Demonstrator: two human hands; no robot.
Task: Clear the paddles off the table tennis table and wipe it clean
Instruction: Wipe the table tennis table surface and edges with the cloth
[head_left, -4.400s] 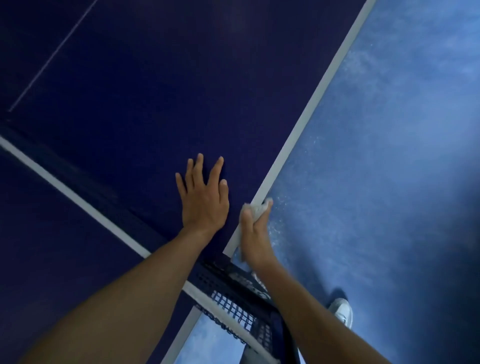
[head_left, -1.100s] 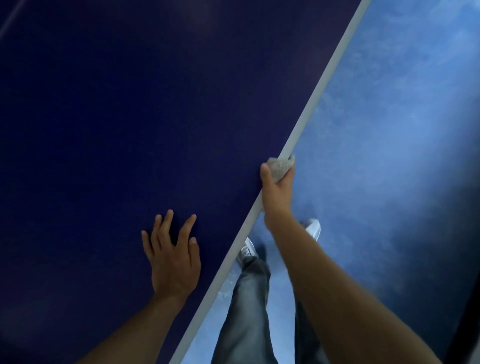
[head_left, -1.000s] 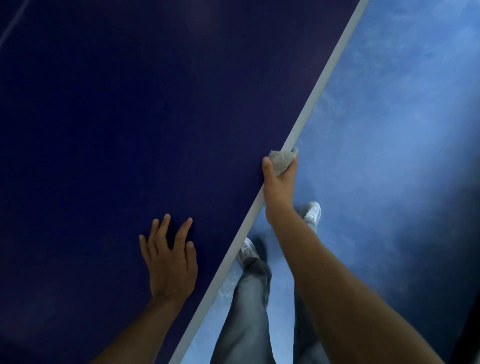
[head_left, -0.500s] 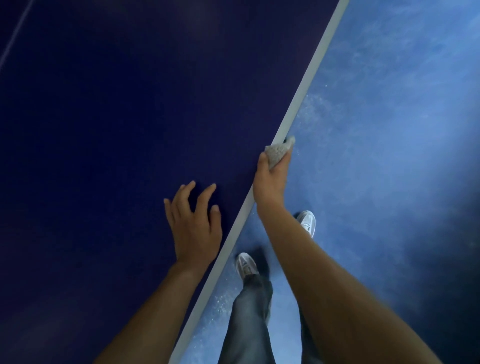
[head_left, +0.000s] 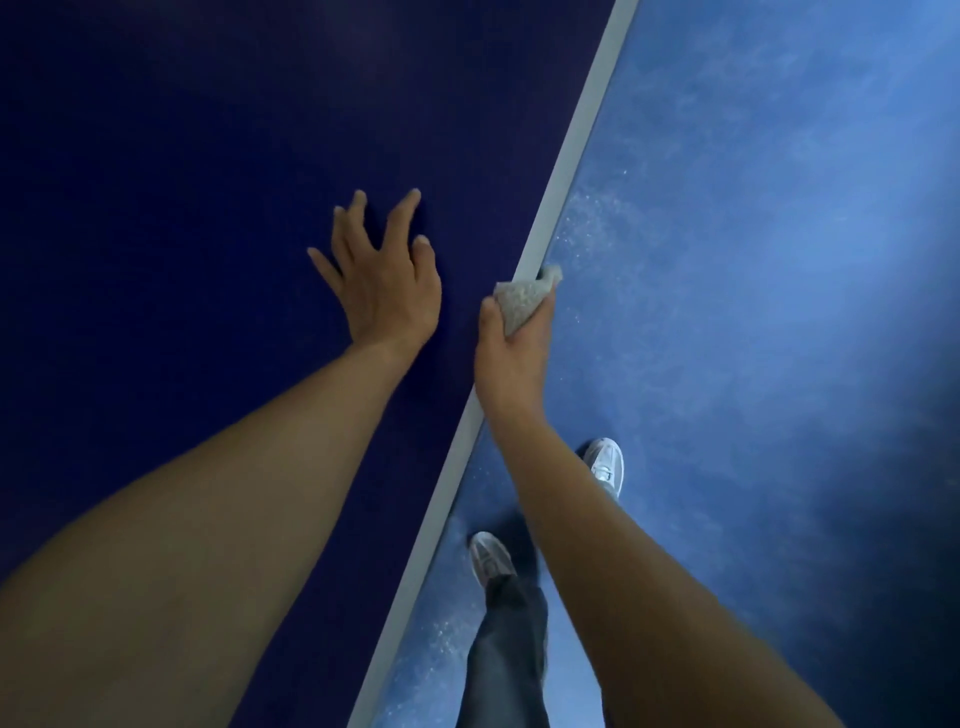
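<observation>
Dark navy table tennis table (head_left: 208, 208) fills the left and far part of your view, and its pale grey-white edge stripe (head_left: 571, 171) runs diagonally from the near bottom up to the far right. Your left hand (head_left: 384, 280) lies on the navy top just left of that stripe, fingers spread and mostly straight, gripping nothing. Your right hand (head_left: 511, 358) sits right on the table's edge, and it has a small crumpled grey-white cloth (head_left: 522, 304) pinched between the thumb on the table side and the fingers on the floor side. The cloth sits over the stripe, touching it, with a corner poking out past the edge on the right. The two hands are near each other but apart, with a strip of navy surface between them.

Off the table to the right lies a mottled blue floor (head_left: 753, 260), scattered with fine white specks (head_left: 587, 223) just beside the edge. Down near you, one white trainer (head_left: 605, 462) shows right of your forearm, and a second white trainer (head_left: 488, 558) stands close to the table edge below a dark grey trouser leg (head_left: 511, 649). Your right forearm crosses over the stripe and the floor, hiding part of the ground between the two shoes. Your left forearm covers much of the near table top.
</observation>
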